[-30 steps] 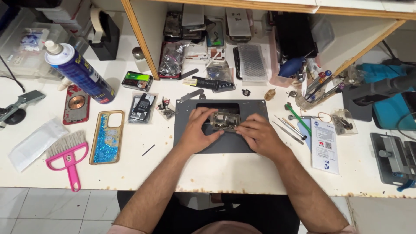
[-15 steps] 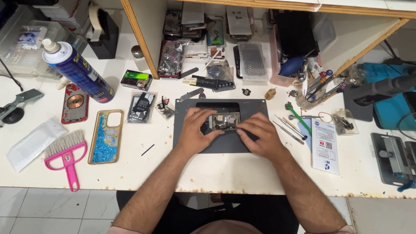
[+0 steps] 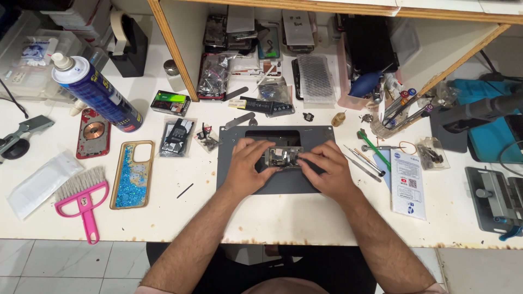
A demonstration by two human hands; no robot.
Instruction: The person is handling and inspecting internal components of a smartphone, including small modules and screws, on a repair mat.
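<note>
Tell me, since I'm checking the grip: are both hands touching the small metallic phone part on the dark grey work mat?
Touching. The head view shows left hand and right hand fingertips pinching the small metallic phone part from either side above the dark grey work mat.

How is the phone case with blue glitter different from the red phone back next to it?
The glitter case has a tan rim and blue sparkles; the red phone back shows a copper-coloured coil ring. The glitter case lies nearer the pink brush; the red back lies beside the blue spray can. Both lie flat, untouched.
</note>
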